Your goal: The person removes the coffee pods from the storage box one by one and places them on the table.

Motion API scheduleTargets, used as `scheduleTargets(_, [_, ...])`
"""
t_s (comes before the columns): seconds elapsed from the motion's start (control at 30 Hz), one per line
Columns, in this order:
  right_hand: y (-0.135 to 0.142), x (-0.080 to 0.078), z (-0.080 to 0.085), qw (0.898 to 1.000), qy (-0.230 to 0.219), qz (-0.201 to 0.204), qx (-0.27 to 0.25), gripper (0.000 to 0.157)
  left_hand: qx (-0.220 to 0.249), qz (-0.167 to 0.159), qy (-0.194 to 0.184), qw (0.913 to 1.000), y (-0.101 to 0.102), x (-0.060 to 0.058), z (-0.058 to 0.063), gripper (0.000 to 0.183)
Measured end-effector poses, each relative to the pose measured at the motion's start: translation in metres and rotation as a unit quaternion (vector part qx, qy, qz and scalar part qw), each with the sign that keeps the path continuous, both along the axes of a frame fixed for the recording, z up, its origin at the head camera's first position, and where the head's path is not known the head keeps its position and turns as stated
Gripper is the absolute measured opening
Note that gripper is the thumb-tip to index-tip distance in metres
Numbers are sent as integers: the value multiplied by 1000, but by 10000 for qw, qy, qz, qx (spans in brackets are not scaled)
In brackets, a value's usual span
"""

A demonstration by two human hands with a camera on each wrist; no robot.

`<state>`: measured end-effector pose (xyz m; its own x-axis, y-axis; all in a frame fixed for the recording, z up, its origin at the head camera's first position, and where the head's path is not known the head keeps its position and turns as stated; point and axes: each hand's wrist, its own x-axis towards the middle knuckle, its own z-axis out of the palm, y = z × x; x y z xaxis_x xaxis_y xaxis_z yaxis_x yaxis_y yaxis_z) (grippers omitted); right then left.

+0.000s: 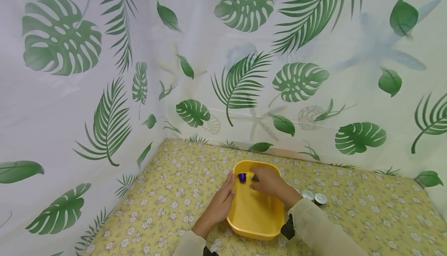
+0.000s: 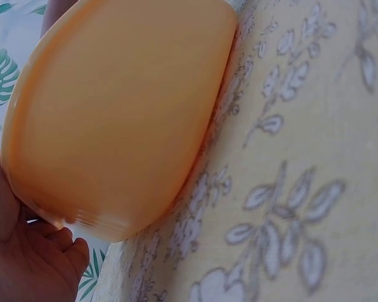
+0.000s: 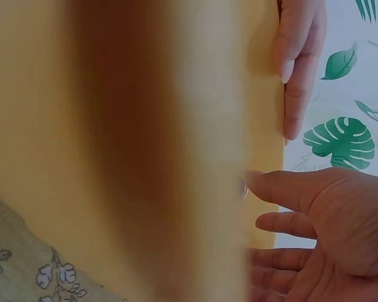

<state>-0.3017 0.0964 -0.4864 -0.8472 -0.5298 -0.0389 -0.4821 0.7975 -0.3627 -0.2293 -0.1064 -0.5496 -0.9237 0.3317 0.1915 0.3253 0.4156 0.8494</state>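
A yellow plastic tub [image 1: 258, 213] stands on the flowered cloth. My left hand [image 1: 221, 198] holds its left side at the rim, and the left wrist view shows fingers [image 2: 63, 242] bent beside the tub's outer wall. My right hand [image 1: 269, 180] reaches inside near the far end, where thumb and fingers pinch a small dark capsule [image 1: 255, 178], mostly covered by the hand. In the right wrist view only a thin shiny edge shows at a fingertip [image 3: 261, 182]; the blurred near rim hides the rest. A blue coffee capsule [image 1: 242, 177] sits left of that hand, inside the tub.
Two capsules with white tops [image 1: 320, 198] stand on the cloth [image 1: 352, 217] to the right of the tub, close to my right forearm. Behind and at the left rise white walls [image 1: 195, 73] printed with green leaves.
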Motion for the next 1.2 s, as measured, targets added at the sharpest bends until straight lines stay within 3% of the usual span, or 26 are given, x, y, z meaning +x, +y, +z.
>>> scheduleTargets(0.23, [0,4,4,9999,-124,54,24,56,-20,5,-24,10000,0,-1,0,54])
scheduleTargets(0.47, [0,-1,-7,9996,-192,20,190,54,-28,17,-49,10000,0,0,1,54])
scheduleTargets(0.73, [1,0,-15,9999,22,165,46,34,-82,39,-48,9999,-1,1,1,54])
scheduleTargets(1.2, [0,4,-24,9993,310,200,-76,25,-40,-4,-33,10000,-3,1,1,54])
